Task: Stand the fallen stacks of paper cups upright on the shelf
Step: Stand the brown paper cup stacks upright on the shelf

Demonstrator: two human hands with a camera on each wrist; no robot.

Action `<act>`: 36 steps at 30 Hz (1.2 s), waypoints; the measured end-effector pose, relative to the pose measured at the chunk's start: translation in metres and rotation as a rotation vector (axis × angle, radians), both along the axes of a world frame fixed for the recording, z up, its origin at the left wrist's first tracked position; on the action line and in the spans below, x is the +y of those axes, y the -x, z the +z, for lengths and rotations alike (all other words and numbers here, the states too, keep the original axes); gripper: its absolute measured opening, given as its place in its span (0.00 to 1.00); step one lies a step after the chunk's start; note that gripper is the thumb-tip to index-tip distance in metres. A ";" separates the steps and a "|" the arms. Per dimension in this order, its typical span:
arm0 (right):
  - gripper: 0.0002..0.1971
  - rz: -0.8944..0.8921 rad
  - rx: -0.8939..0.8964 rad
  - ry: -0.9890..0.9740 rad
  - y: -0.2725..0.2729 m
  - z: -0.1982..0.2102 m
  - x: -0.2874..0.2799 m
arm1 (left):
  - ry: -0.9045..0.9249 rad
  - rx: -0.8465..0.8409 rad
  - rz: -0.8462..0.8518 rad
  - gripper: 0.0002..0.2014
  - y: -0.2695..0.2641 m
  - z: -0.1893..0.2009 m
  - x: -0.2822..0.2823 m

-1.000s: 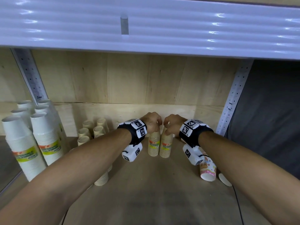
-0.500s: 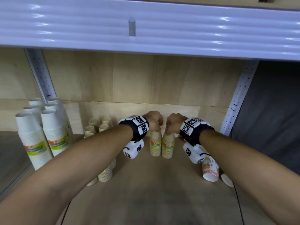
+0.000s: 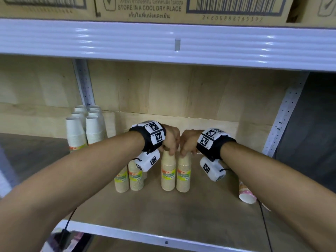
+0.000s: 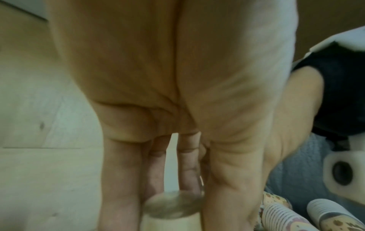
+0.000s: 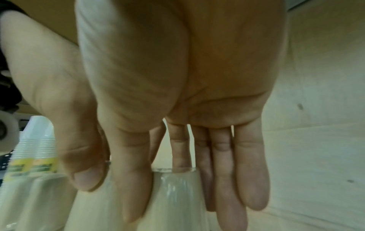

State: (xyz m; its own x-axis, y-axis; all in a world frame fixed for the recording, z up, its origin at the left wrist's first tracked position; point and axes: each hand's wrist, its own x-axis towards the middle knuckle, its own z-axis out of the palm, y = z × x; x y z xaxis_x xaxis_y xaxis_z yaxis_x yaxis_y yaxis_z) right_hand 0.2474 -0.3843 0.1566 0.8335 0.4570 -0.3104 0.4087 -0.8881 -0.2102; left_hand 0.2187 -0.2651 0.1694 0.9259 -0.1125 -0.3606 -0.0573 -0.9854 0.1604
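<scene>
Two tan paper cup stacks stand upright side by side in the middle of the shelf point(image 3: 181, 215). My left hand point(image 3: 170, 151) grips the top of the left stack point(image 3: 168, 174), and my right hand point(image 3: 184, 152) grips the top of the right stack point(image 3: 183, 176). In the left wrist view, thumb and fingers straddle the stack's round top point(image 4: 173, 203). In the right wrist view, the thumb point(image 5: 134, 187) lies in front of the wrapped stack point(image 5: 177, 197) with the other fingers behind it.
Two more tan stacks point(image 3: 129, 179) stand just left, under my left wrist. White cup stacks point(image 3: 85, 130) stand at the back left. A patterned cup stack point(image 3: 246, 194) lies on its side at the right. The upper shelf edge point(image 3: 163, 40) and a carton point(image 3: 145, 8) hang overhead.
The head view has drawn back and tilted up, so the carton above now shows. Both hands stay on the tops of the two upright tan stacks.
</scene>
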 end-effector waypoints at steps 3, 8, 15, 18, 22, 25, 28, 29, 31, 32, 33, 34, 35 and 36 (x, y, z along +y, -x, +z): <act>0.08 0.054 0.027 0.004 0.012 0.001 0.017 | -0.065 0.031 0.019 0.17 0.018 0.005 0.008; 0.10 0.108 0.115 -0.032 0.037 0.002 0.043 | -0.139 0.055 0.064 0.19 0.051 0.014 0.034; 0.13 0.234 0.121 -0.093 0.061 0.007 0.083 | -0.166 0.090 0.151 0.19 0.084 0.024 0.077; 0.17 0.250 0.115 -0.110 0.066 0.003 0.097 | -0.157 0.092 0.168 0.20 0.092 0.022 0.094; 0.12 0.323 0.034 -0.148 0.075 0.001 0.109 | -0.118 0.112 0.183 0.18 0.098 0.015 0.109; 0.16 0.369 0.014 -0.138 0.079 -0.002 0.117 | -0.116 0.113 0.188 0.17 0.101 0.007 0.114; 0.20 0.385 -0.008 -0.130 0.078 -0.008 0.122 | -0.109 0.094 0.185 0.18 0.101 -0.001 0.120; 0.20 0.389 -0.019 -0.124 0.079 -0.009 0.123 | -0.093 0.097 0.187 0.18 0.101 -0.003 0.123; 0.21 0.395 -0.033 -0.106 0.079 -0.011 0.125 | -0.057 0.103 0.190 0.16 0.101 -0.006 0.128; 0.21 0.396 -0.036 -0.094 0.079 -0.012 0.126 | -0.038 0.107 0.191 0.16 0.101 -0.007 0.130; 0.20 0.398 -0.036 -0.083 0.080 -0.011 0.127 | -0.022 0.106 0.191 0.15 0.101 -0.009 0.132; 0.20 0.401 -0.035 -0.076 0.081 -0.011 0.128 | -0.014 0.103 0.188 0.13 0.101 -0.010 0.134; 0.21 0.402 -0.034 -0.072 0.082 -0.010 0.129 | -0.011 0.101 0.186 0.12 0.100 -0.011 0.135; 0.21 0.401 -0.034 -0.073 0.082 -0.009 0.129 | -0.006 0.103 0.186 0.12 0.100 -0.012 0.137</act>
